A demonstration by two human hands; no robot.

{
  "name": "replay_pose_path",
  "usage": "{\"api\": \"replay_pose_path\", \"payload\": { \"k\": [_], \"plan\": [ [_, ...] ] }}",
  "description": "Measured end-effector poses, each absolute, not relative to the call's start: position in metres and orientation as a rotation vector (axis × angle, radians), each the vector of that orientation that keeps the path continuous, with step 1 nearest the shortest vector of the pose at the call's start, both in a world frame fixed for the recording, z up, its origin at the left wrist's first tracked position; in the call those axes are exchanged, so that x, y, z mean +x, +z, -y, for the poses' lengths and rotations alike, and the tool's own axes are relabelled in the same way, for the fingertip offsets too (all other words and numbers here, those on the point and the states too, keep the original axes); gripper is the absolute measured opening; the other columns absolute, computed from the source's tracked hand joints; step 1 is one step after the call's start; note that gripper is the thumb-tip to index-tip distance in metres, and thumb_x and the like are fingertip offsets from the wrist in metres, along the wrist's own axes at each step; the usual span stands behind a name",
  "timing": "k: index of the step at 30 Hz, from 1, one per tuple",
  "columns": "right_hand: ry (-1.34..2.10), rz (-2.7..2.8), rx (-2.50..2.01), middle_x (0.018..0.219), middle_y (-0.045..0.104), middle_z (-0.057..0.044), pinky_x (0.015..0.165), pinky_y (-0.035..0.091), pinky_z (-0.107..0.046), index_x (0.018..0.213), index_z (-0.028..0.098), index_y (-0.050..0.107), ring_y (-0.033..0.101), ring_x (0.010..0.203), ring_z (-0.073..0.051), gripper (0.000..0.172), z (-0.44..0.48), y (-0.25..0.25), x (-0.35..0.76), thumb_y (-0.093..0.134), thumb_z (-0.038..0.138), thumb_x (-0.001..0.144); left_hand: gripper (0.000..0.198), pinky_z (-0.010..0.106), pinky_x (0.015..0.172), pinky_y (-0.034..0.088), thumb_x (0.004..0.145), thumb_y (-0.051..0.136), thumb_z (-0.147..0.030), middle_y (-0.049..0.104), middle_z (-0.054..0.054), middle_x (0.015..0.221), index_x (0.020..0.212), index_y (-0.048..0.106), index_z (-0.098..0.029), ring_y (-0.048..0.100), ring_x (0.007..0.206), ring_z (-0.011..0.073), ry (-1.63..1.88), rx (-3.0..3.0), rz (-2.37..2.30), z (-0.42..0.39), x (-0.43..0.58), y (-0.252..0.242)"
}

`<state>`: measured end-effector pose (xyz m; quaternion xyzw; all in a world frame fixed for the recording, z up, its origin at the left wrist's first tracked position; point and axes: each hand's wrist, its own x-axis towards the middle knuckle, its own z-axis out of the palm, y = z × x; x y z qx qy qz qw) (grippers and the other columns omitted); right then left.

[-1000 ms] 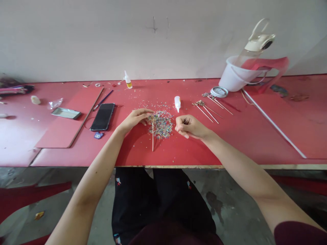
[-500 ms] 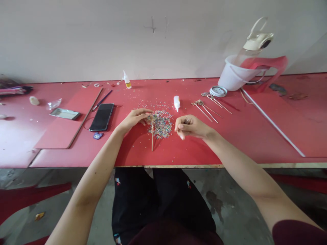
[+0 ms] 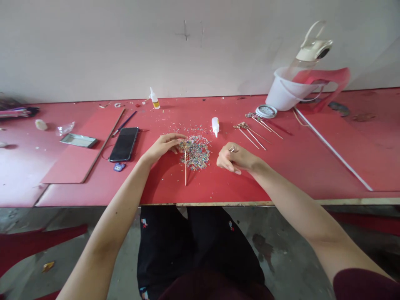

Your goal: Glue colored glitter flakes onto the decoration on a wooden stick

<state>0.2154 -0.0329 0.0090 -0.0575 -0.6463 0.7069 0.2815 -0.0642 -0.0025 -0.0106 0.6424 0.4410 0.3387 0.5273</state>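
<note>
**Hands and Surrounding Items**

My left hand (image 3: pixel 170 143) grips the ornamented head of a gold stick (image 3: pixel 185 171); its fingers partly cover that head. The shaft points toward me over the red table (image 3: pixel 162 189). The head is at the left side of a heap of coloured chips (image 3: pixel 200 155), which lies between both hands. My right hand (image 3: pixel 233 158) is curled around a thin metal tool (image 3: pixel 231 148), mostly hidden.

Just beyond the right hand, a white bottle (image 3: pixel 215 126) lies nozzle toward me. Farther right: decorated sticks (image 3: pixel 243 125), a round dish (image 3: pixel 266 117) and a white bucket (image 3: pixel 278 93) holding a drinking bottle (image 3: pixel 313 51). Left: a phone (image 3: pixel 124 143) and a shallow tray (image 3: pixel 78 141).
</note>
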Motion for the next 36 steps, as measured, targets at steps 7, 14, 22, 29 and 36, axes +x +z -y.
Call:
{"api": "replay_pose_path", "payload": {
  "k": [7,14,22,29,36],
  "plan": [
    [2.124,1.909,-0.005,0.041,0.043,0.008,0.04,0.025,-0.018,0.052,0.016,0.052,0.033,0.035,-0.001,0.047,0.037,0.008,0.22,0.069,0.047,0.082,0.031,0.019,0.065,0.051,0.09,0.059,-0.034,0.07,0.007,0.091,0.115,0.066,-0.017,0.064,0.07,0.0099,0.805,1.532,-1.047,0.002,-0.065,-0.011],
    [2.41,2.144,0.064,0.053,0.062,0.003,0.052,0.044,-0.017,0.101,0.013,0.071,0.059,0.047,-0.006,0.024,0.038,0.016,0.219,0.068,0.032,0.086,0.032,0.019,0.065,0.05,0.09,0.059,-0.035,0.07,0.007,0.09,0.115,0.066,-0.017,0.065,0.071,0.0102,0.816,1.537,-1.061,0.004,-0.065,-0.01],
    [2.439,2.057,-0.002,0.059,0.068,0.001,0.046,0.042,-0.014,0.074,0.013,0.072,0.057,0.044,-0.004,0.015,0.037,0.014,0.218,0.079,0.026,0.074,0.033,0.02,0.065,0.051,0.089,0.059,-0.035,0.069,0.007,0.088,0.115,0.066,-0.016,0.065,0.071,0.0105,0.81,1.535,-1.07,0.004,-0.064,-0.01],
    [2.274,2.016,-0.042,0.068,0.072,-0.003,0.064,0.05,-0.021,0.078,0.014,0.072,0.066,0.065,-0.01,0.013,0.037,0.012,0.218,0.073,0.026,0.081,0.032,0.02,0.065,0.051,0.089,0.059,-0.035,0.07,0.007,0.089,0.115,0.066,-0.017,0.064,0.071,0.0103,0.801,1.534,-1.065,0.003,-0.065,-0.01],
    [2.184,2.114,-0.086,0.09,0.077,-0.008,0.074,0.05,-0.024,0.106,0.015,0.072,0.07,0.083,-0.013,0.022,0.039,0.014,0.215,0.059,0.025,0.092,0.033,0.02,0.066,0.051,0.089,0.059,-0.036,0.07,0.007,0.09,0.115,0.066,-0.017,0.065,0.071,0.0104,0.81,1.542,-1.072,0.002,-0.065,-0.011]
  ]
}}
